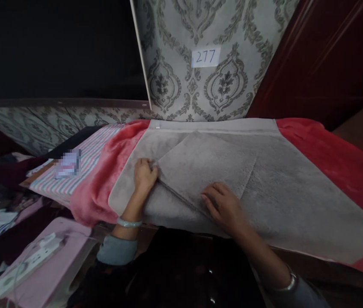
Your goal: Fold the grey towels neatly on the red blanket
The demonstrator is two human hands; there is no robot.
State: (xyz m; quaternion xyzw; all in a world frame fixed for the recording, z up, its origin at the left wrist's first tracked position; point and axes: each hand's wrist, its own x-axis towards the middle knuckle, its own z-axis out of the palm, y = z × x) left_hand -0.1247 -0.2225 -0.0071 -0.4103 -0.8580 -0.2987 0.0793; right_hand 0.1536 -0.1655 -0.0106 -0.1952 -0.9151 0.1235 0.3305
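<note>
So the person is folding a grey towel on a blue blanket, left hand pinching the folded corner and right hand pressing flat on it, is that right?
Not quite: in the head view the blanket under the grey towel is red, not blue. The left hand does pinch the folded corner and the right hand does press flat on the towel.

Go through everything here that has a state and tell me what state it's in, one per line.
grey towel: spread flat, one corner folded over into a triangle
left hand: closed, pinching the folded corner's tip
right hand: open, palm down, pressing the fold edge
red blanket: spread under the towel, bunched at its left end
striped cloth: lying flat
power strip: a plug seated in it
paper label: stuck on the wall, reads 277
</note>
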